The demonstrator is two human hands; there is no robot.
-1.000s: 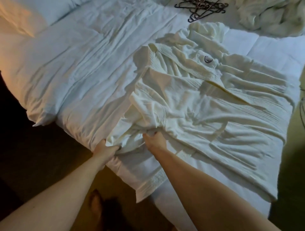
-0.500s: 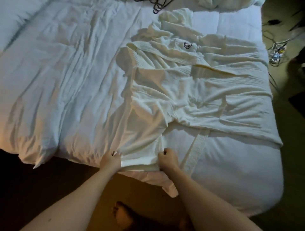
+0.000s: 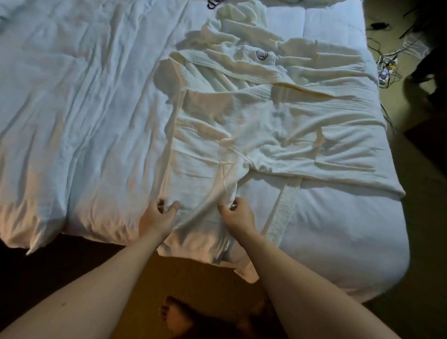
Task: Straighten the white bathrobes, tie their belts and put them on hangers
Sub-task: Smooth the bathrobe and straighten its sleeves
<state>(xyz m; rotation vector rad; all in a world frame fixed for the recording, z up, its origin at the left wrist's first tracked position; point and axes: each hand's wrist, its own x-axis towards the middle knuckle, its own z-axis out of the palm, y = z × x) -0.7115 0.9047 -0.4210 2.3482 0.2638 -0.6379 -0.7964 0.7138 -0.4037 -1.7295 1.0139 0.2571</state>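
A white bathrobe (image 3: 278,116) lies crumpled across the bed, its dark chest logo (image 3: 262,55) facing up. One sleeve (image 3: 200,184) is stretched toward me over the bed's near edge. My left hand (image 3: 159,217) pinches the sleeve's left side and my right hand (image 3: 238,214) pinches its right side. The robe's white belt (image 3: 281,210) runs out from under the robe, just right of my right hand. Dark hangers (image 3: 212,3) barely show at the top edge.
The bed's white duvet (image 3: 84,109) fills the left half. A second pile of white cloth (image 3: 314,2) peeks in at the top. Cables (image 3: 387,67) lie on the floor to the right. My bare foot (image 3: 174,317) stands on the floor below the bed's edge.
Both hands have pulled the sleeve out toward me and flattened it. They have since shifted slightly up the sleeve, leaving its cuff hanging over the edge. The belt has come into view.
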